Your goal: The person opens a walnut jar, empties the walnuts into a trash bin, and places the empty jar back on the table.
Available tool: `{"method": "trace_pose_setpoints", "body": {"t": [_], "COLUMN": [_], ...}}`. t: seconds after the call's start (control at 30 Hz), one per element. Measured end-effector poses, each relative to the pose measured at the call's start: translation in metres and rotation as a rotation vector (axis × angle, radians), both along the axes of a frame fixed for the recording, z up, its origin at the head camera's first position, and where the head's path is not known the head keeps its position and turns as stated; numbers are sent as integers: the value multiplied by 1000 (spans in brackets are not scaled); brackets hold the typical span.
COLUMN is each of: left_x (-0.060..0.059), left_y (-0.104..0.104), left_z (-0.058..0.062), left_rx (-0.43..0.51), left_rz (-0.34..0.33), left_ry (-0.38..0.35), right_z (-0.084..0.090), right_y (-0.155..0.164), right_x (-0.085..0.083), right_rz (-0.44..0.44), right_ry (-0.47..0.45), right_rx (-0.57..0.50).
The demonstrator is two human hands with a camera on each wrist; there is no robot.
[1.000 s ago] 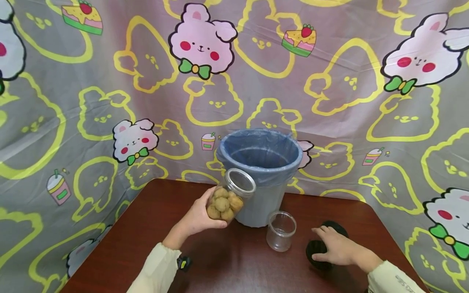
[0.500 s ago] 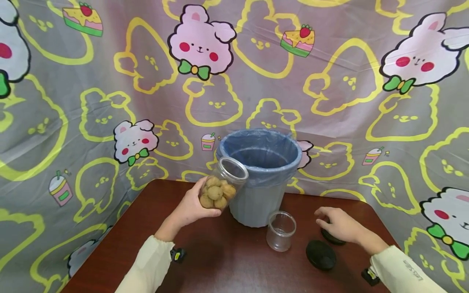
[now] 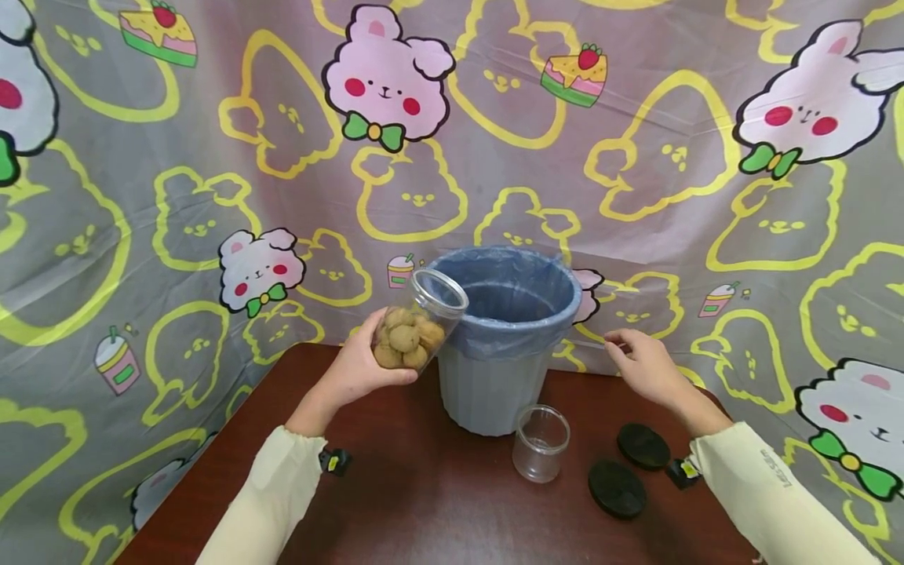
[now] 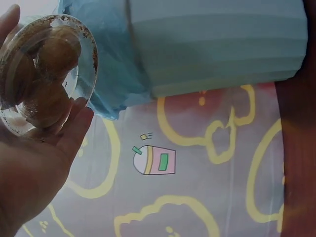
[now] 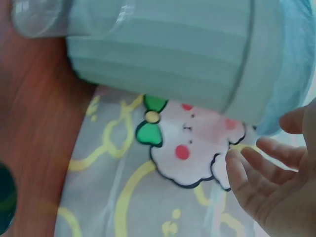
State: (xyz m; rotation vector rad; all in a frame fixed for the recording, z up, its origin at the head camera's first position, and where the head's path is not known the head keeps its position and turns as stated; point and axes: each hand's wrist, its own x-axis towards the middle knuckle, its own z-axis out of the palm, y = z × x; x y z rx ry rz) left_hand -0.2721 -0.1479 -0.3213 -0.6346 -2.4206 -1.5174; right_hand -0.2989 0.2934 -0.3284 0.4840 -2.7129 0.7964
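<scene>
My left hand grips a clear plastic jar of round brown walnuts. The jar is tilted, its lidless mouth at the left rim of a grey bin lined with a blue bag. From below, the left wrist view has the jar's base with walnuts against it and fingers around it. My right hand hangs in the air right of the bin, fingers loosely bent, nothing in them. In the right wrist view those fingers are near the bag's edge.
A second clear jar, without a lid, stands in front of the bin. Two black round lids lie on the dark red table to its right. A patterned cloth hangs behind the table.
My left hand has raised the walnut jar up and leftward to the bin's rim. My right hand has left the black lids and risen toward the bin's right side.
</scene>
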Motion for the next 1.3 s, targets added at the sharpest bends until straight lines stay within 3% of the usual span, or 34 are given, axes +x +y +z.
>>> {"method": "trace_pose_setpoints", "body": {"t": [0.33, 0.8, 1.3], "left_x": [-12, -24, -39], "left_y": [1, 0, 3], "left_z": [21, 55, 80], "left_rx": [-83, -209, -300], "left_rz": [59, 123, 97], "left_ry": [29, 93, 76], "right_z": [24, 46, 49], "right_y": [-30, -63, -74], "right_x": [-15, -28, -43], "right_rz": [-45, -65, -46], "right_ry": [46, -67, -124], "right_rx": [-153, -186, -124]}}
